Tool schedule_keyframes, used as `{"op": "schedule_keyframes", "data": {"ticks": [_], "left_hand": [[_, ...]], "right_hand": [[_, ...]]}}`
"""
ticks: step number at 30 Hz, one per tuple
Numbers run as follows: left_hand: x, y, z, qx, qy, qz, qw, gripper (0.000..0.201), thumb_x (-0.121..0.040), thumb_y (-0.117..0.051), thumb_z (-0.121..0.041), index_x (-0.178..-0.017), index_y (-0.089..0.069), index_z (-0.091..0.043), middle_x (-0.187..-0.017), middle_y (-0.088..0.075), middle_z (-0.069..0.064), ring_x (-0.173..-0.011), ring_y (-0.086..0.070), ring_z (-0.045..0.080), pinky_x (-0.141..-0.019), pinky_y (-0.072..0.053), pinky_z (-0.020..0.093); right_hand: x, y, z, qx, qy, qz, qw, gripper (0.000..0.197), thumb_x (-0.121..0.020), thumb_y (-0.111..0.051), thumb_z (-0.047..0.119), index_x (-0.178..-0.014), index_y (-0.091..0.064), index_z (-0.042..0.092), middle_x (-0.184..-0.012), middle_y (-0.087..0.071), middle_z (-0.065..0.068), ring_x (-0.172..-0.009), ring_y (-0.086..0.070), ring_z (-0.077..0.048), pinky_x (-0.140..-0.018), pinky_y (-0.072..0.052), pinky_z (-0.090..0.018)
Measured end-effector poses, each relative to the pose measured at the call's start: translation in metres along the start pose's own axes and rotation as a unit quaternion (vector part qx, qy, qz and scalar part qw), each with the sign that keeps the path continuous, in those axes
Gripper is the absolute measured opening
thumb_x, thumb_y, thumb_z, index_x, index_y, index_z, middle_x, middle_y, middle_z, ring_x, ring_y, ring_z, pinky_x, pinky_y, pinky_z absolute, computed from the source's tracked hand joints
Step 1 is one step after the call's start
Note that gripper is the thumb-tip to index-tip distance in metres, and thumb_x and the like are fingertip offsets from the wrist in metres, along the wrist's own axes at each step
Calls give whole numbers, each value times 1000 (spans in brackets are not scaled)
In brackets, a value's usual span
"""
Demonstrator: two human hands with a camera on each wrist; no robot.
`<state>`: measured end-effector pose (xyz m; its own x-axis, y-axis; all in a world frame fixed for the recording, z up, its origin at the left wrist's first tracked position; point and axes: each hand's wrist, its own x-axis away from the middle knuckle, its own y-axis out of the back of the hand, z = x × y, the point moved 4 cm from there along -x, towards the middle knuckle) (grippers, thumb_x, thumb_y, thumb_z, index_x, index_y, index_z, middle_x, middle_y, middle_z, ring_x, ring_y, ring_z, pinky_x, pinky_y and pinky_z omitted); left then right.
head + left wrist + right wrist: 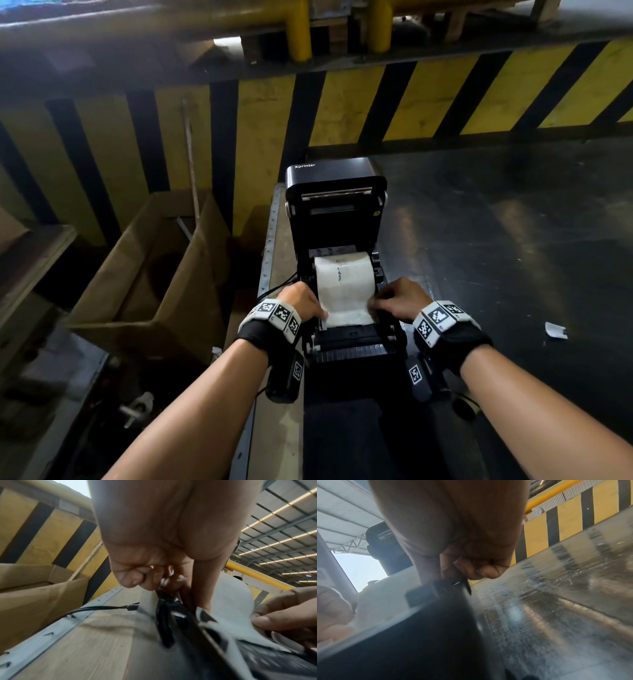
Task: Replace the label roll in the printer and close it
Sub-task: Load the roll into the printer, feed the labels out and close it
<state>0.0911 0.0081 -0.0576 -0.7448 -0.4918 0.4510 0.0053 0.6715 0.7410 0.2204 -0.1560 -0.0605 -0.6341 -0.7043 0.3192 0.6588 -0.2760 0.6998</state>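
Nearest me, my left hand [301,299] and right hand [399,298] sit at the 2 front corners of the paper bay. Each has its fingers curled, and each pinches 1 side edge of the white strip pulled off the label roll [344,277]; the left wrist view shows my left thumb pressed down on the paper's edge and my right fingertips [267,620] on the opposite edge. The strip runs toward me and lies flat over the front feed slot, touching the black guides on both sides.

The roll itself sits in the bay of the printer [356,342], its axis running left to right, the paper unwinding forward. Behind it the lid [334,185] stands open and upright, marked Xprinter.

The printer stands on a narrow wooden bench [279,240]. A black cable [102,607] plugs into its left side. Left of the bench is an open cardboard box [154,274]; to the right, a paper scrap [555,331] lies on the dark floor. Farthest off is a yellow-and-black striped barrier [376,102].
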Motion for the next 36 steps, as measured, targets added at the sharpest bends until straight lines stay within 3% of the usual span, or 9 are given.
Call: {"op": "schedule_keyframes", "data": {"ticks": [5,10,15,18,21,25,29,33,36], "left_hand": [[2,-2,9,84,8,-63,994,25,-75,-75,-31,-86,-76,-8,-72,-64,3,-64,-56,11,-52,-39,16],[7,-4,8,66,-11,-47,997,19,-74,-76,-29,-83,-77,-12,-81,-70,3,-77,-61,14,-57,-41,16],[7,2,-1,-7,2,-7,1000,25,-73,-77,-30,-85,-77,-9,-94,-74,11,-87,-66,22,-75,-53,27],[15,6,-3,-34,-1,-81,996,22,-71,-77,-34,-82,-73,-15,-87,-70,5,-82,-65,22,-73,-55,30],[31,4,-13,-44,-71,-159,984,22,-73,-74,-32,-89,-66,-20,-90,-59,0,-87,-58,20,-77,-51,32],[39,-18,-16,-115,-142,-93,979,30,-79,-70,-36,-106,-68,-22,-103,-57,3,-100,-56,20,-88,-49,34],[38,-25,-9,-129,-148,-80,977,23,-84,-64,-36,-100,-70,-20,-105,-56,5,-102,-55,22,-89,-48,35],[40,-24,-9,-133,-184,-94,969,22,-87,-61,-32,-101,-70,-18,-104,-57,5,-101,-57,22,-87,-49,35],[40,-26,-9,-139,-210,-100,962,22,-88,-59,-30,-102,-70,-16,-104,-59,5,-100,-57,23,-86,-49,35]], "right_hand": [[-2,2,1,10,-13,32,999,22,-74,-71,27,-88,-75,10,-95,-74,-12,-84,-65,-20,-78,-49,-28],[-2,3,4,10,-7,30,999,13,-73,-70,28,-68,-73,17,-76,-69,-5,-66,-60,-12,-59,-43,-20],[-3,3,2,36,-16,49,998,23,-76,-70,30,-87,-74,10,-80,-66,-5,-79,-60,-19,-66,-43,-23],[-6,3,3,49,-30,64,996,26,-74,-72,29,-92,-74,10,-91,-70,-8,-85,-62,-22,-73,-46,-26],[-8,3,3,50,-40,58,996,27,-72,-74,29,-92,-74,11,-85,-67,-5,-82,-60,-19,-71,-43,-24],[-6,3,4,45,-48,60,996,28,-71,-75,29,-91,-74,10,-85,-67,-5,-83,-62,-20,-71,-45,-25],[-4,3,4,48,-45,52,996,29,-71,-74,30,-91,-74,10,-97,-73,-10,-90,-66,-24,-75,-49,-28],[-5,3,1,61,-43,33,997,32,-64,-76,34,-86,-75,11,-90,-74,-11,-87,-68,-27,-76,-54,-31],[0,5,-2,70,-19,-56,996,40,-58,-72,42,-84,-72,12,-86,-73,-13,-81,-68,-29,-73,-58,-37]]}}
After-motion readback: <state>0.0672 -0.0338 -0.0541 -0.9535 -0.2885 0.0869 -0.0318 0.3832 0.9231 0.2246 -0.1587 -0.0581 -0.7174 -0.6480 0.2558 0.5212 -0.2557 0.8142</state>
